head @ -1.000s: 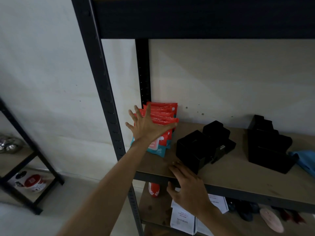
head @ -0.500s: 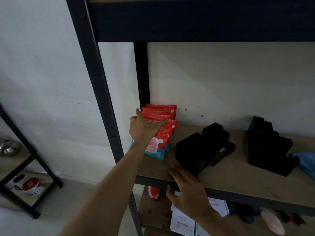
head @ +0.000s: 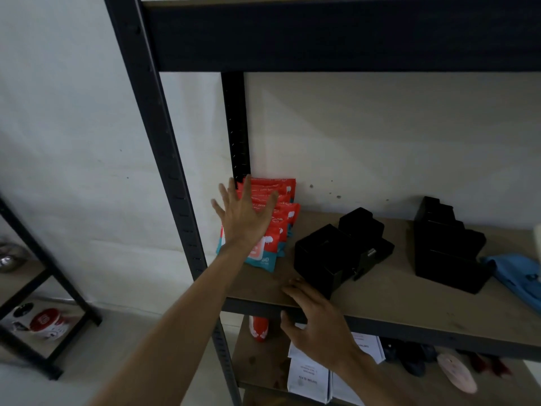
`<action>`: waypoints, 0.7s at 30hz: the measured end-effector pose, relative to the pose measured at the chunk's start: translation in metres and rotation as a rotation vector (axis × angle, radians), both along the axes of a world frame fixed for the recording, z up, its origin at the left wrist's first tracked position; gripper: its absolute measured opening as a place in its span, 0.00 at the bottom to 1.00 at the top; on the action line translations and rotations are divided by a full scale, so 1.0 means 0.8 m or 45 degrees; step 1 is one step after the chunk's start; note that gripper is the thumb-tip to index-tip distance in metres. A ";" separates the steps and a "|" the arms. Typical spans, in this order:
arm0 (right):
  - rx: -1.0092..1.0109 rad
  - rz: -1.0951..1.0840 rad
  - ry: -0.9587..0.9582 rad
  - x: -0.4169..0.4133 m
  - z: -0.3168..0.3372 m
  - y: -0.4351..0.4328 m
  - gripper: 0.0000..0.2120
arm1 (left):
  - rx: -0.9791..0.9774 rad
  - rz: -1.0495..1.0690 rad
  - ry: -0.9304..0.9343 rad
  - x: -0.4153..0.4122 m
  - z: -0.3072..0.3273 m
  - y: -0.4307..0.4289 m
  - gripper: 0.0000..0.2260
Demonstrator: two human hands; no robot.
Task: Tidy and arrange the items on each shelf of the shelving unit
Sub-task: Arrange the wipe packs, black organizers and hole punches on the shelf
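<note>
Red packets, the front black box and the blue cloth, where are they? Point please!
red packets [head: 285,215]: head view, on the red upper part of a front packet.
front black box [head: 320,256]: head view, on its dark top face.
blue cloth [head: 515,273]: head view, on the middle of the fabric.

Blue cloth [head: 515,275] partly off-frame.

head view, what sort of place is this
Probably a home storage corner: a black metal shelving unit against a white wall, holding red wipe packs, black boxes and, lower down, shoes.
</note>
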State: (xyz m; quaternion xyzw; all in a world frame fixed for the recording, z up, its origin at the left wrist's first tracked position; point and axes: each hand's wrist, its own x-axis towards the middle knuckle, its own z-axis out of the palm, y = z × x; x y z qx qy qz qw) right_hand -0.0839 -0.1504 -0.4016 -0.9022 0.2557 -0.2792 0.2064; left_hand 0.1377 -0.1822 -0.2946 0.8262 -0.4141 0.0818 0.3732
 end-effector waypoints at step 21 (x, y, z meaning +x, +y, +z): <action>-0.202 -0.301 0.301 -0.100 0.086 -0.136 0.36 | 0.101 -0.571 -0.244 -0.125 -0.131 0.110 0.33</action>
